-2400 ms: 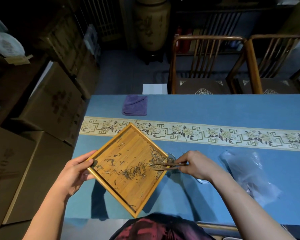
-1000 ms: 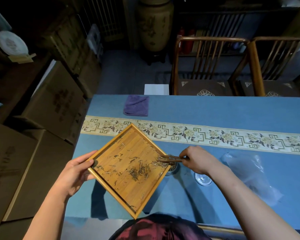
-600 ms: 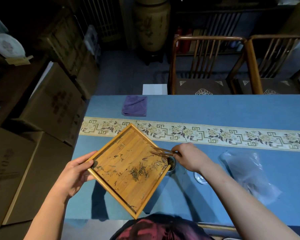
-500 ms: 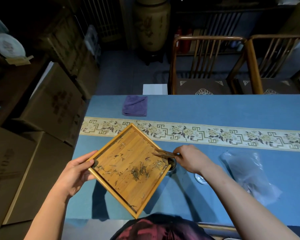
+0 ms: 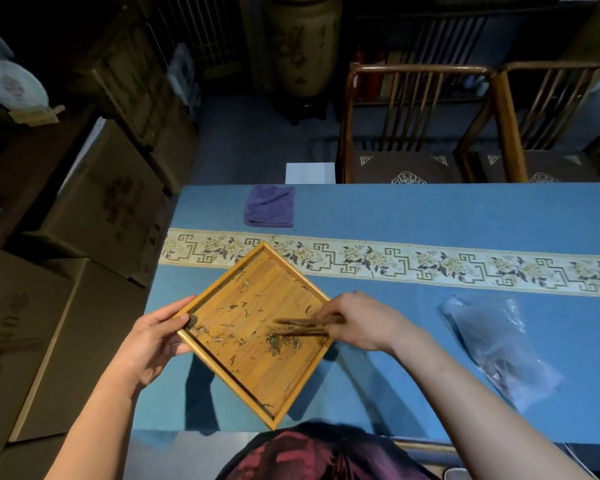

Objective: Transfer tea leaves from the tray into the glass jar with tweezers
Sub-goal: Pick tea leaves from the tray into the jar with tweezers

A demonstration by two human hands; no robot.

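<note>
- Step in hand: picking up leaves. The jar is not visible in the head view; it is probably hidden under the right hand or the tray's right corner, but this cannot be confirmed.
- Left hand [image 5: 153,341]: grips the tray [image 5: 222,299] at its left corner, thumb on the rim, fingers beneath. The tray is held clear of the table [image 5: 413,216], turned like a diamond; a tilt cannot be judged.
- Right hand [image 5: 361,322]: fingers curled round the rear of the tweezers [image 5: 300,327], which lie nearly level and point left over the tray.
- Tweezers: the two arms stand apart at the tips, just above the leaves [image 5: 279,341].
- Leaves: one small clump near the tray's right corner; thin strays are scattered across the rest of the floor.
- Next move, as judged: lower the tips around the clump, squeeze, then carry the load right toward the jar.
- Requirement: a light, steady squeeze and a still tray; dry leaves are likely to slip from a loose grip.
- Progress, as judged: well along, since little is left on the tray.
</note>
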